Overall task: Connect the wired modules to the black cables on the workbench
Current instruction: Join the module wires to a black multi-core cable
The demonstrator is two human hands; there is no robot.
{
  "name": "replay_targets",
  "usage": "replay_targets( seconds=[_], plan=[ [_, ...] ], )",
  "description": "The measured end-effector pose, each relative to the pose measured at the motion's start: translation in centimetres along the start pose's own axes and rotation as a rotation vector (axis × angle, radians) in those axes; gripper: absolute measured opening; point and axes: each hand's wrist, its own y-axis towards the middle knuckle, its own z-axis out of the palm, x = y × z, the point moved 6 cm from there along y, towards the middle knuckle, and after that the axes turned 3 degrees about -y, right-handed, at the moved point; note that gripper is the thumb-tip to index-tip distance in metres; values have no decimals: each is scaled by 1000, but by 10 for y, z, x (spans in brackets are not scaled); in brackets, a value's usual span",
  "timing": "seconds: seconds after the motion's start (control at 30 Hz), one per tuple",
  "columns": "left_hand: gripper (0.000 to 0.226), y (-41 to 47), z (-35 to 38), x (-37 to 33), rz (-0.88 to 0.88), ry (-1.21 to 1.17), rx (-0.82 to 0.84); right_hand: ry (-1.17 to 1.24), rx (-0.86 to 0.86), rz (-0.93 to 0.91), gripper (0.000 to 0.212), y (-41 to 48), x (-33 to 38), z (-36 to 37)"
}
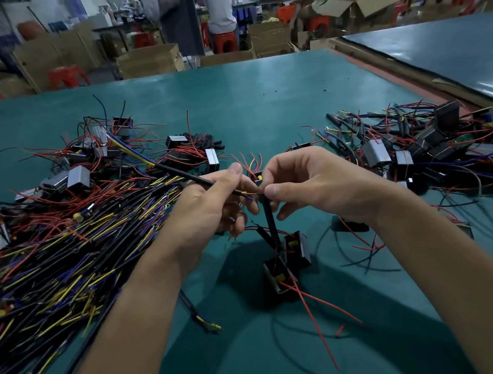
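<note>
At 11 o'clock, a closed cardboard box (149, 61), with a red plastic stool (68, 75) to its left. At 12 o'clock, a seated person in a white shirt (219, 3) on a second red stool (224, 42). At 1 o'clock, an open cardboard carton (371, 0). At 2 o'clock, a dark grey neighbouring table (445, 53).

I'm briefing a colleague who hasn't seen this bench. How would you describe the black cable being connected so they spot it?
On the green workbench, find the heap of loose cables at the left. At its right edge the left hand pinches one black cable slanting up-left. Only it is in a grip, its tip meeting the module lead the right hand pinches.
</note>
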Motion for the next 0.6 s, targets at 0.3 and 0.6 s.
replay_targets(
  seconds=[0.3,0.6],
  plan=[
    [21,1,-2,2,54,128,-5,-79,-75,-19,12,2,0,-3],
    [7,-1,-6,-1,145,229,-33,-105,-126,-54,15,2,1,-7]
  ],
)
